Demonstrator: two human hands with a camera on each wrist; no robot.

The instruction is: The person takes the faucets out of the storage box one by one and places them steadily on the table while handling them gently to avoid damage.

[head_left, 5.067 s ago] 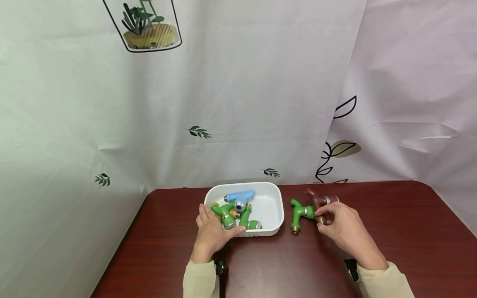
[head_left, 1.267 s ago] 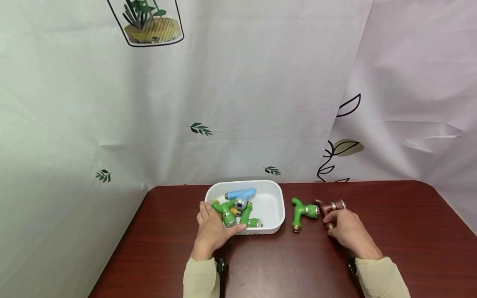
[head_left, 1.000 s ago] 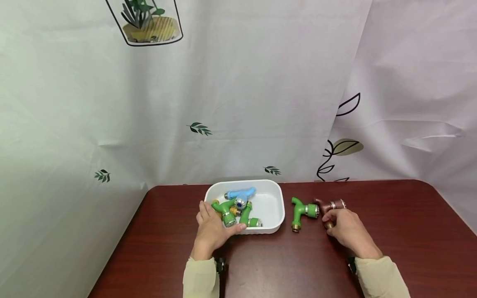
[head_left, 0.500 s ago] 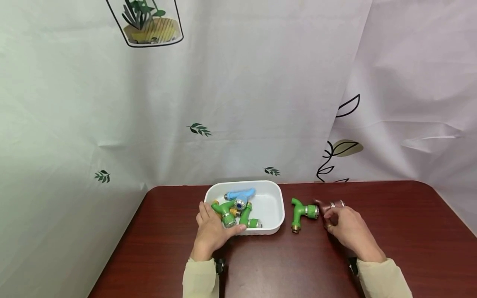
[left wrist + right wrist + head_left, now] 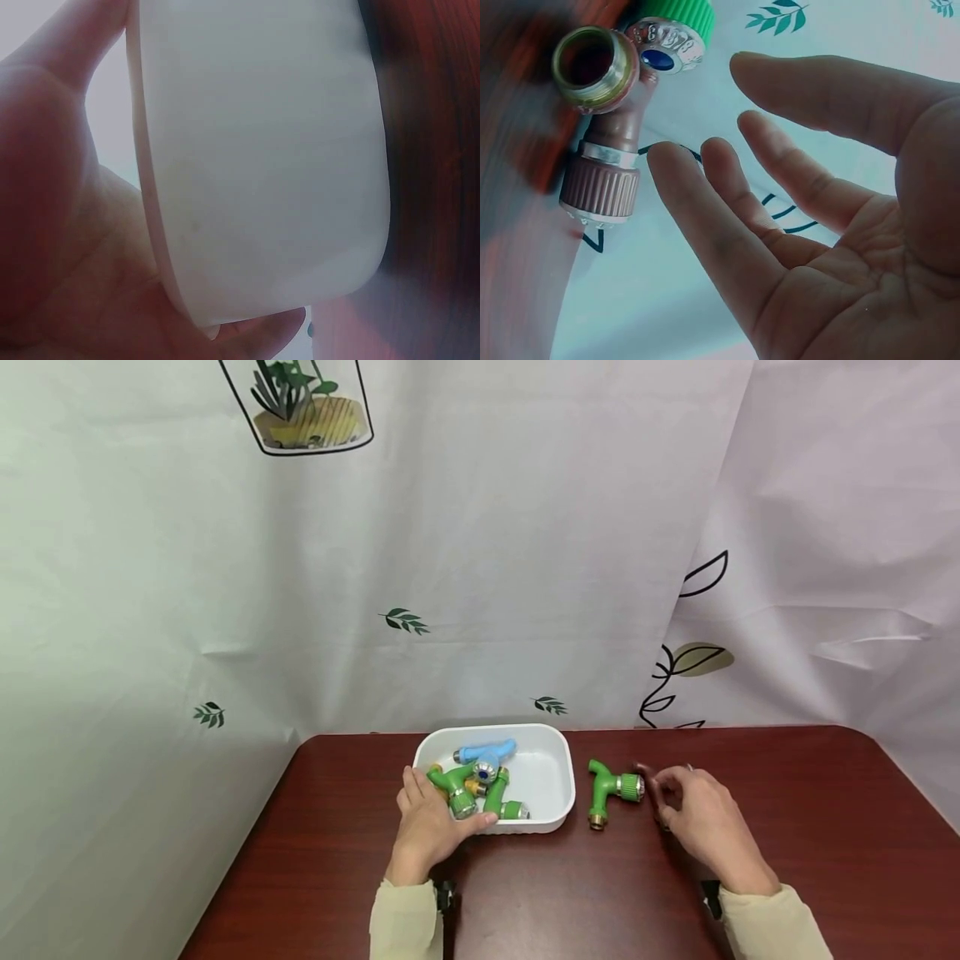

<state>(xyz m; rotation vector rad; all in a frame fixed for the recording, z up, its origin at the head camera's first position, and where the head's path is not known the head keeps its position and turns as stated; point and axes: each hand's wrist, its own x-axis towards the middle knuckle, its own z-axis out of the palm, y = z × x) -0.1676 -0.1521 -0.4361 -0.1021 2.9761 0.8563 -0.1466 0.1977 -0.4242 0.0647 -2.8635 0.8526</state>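
My left hand (image 5: 426, 833) holds the near left corner of a white plastic tray (image 5: 555, 789), thumb over the front rim and fingers along the left side. In the left wrist view the tray's outer wall (image 5: 262, 165) fills the middle. My right hand (image 5: 708, 822) is over a brown tap (image 5: 615, 131), its thumb and fingers spread and apart from it in the right wrist view. The hand hides most of that tap in the head view; its spout (image 5: 643, 769) shows. Just left of it, a green tap (image 5: 603, 789) lies on the table.
Inside the tray lie a blue tap (image 5: 483, 756), two green taps, one being the left green tap (image 5: 456, 789), and partly covered yellow parts (image 5: 475, 787). A printed curtain (image 5: 480, 568) hangs behind the dark red table (image 5: 555, 893).
About five seconds ago my right hand held the brown tap close to the green one. The tap then moved right, and my fingers have since let go of it. My left hand has stayed put.
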